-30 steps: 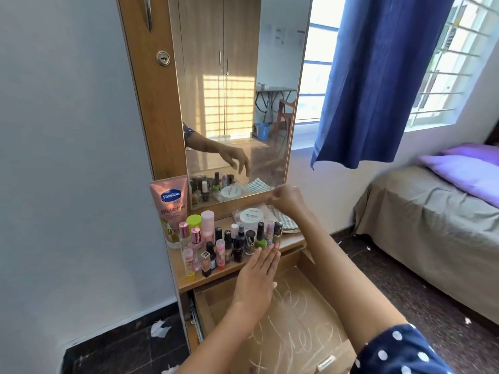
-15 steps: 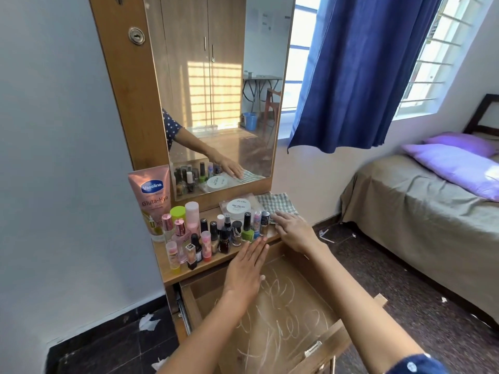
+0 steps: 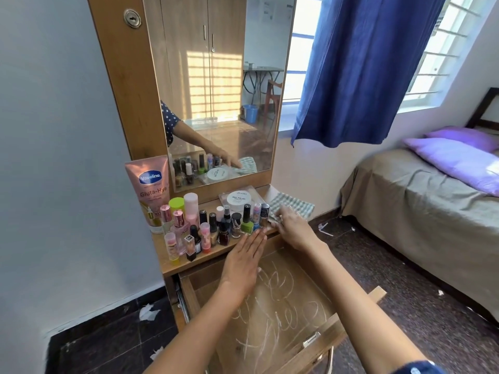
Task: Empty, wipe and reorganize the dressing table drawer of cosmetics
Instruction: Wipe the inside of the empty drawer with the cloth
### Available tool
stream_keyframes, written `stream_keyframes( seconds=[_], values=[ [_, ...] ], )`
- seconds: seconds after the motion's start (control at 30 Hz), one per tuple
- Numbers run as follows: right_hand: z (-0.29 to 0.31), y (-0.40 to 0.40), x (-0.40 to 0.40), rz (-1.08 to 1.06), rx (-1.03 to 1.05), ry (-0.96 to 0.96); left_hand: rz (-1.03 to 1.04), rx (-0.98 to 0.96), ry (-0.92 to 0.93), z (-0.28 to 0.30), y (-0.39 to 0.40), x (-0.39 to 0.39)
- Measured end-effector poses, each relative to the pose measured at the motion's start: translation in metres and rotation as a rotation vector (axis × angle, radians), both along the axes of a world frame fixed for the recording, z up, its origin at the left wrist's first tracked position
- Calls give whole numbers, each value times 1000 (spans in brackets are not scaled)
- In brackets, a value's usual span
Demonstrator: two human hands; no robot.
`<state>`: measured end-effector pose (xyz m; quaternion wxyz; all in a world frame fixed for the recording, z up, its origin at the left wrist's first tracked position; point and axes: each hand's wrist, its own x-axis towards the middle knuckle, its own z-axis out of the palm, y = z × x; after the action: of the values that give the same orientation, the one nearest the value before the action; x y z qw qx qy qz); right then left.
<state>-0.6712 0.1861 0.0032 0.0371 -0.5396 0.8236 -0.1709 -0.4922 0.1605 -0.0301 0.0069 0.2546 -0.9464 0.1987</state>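
The dressing table drawer (image 3: 283, 300) stands pulled open and holds nothing; white scribbled marks cover its bottom. Several nail polish bottles and cosmetics (image 3: 216, 228) crowd the table top, with a pink Vaseline tube (image 3: 149, 190) at the left and a white-lidded nail polish tub (image 3: 239, 198) behind them. A green-and-white checked cloth (image 3: 294, 203) lies at the top's right end. My right hand (image 3: 293, 228) pinches the cloth's near corner. Above the drawer's back edge, my left hand (image 3: 243, 263) is held flat with straight fingers and holds nothing.
A mirror (image 3: 221, 85) rises behind the table top. A bed (image 3: 421, 211) with a purple pillow stands to the right under a blue curtain (image 3: 364, 68). Paper scraps (image 3: 147, 311) lie on the dark floor beside the left wall.
My right hand has come down from above the cloth to its near corner and taken hold of it. My left hand has stayed flat over the drawer.
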Motion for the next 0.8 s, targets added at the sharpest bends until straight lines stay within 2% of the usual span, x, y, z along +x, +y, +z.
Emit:
stream_keyframes(
  seconds=[0.17, 0.43, 0.67, 0.8],
  values=[
    [5, 2, 6, -18, 69, 119, -3, 30, 8, 2, 0, 0],
    [15, 11, 34, -161, -45, 303, 2, 118, 75, 3, 2, -1],
    [7, 31, 39, -296, -206, 158, -2, 134, 81, 6, 2, -2],
    [4, 48, 31, -328, -328, -40, -16, 145, 96, 6, 2, -2]
  ],
)
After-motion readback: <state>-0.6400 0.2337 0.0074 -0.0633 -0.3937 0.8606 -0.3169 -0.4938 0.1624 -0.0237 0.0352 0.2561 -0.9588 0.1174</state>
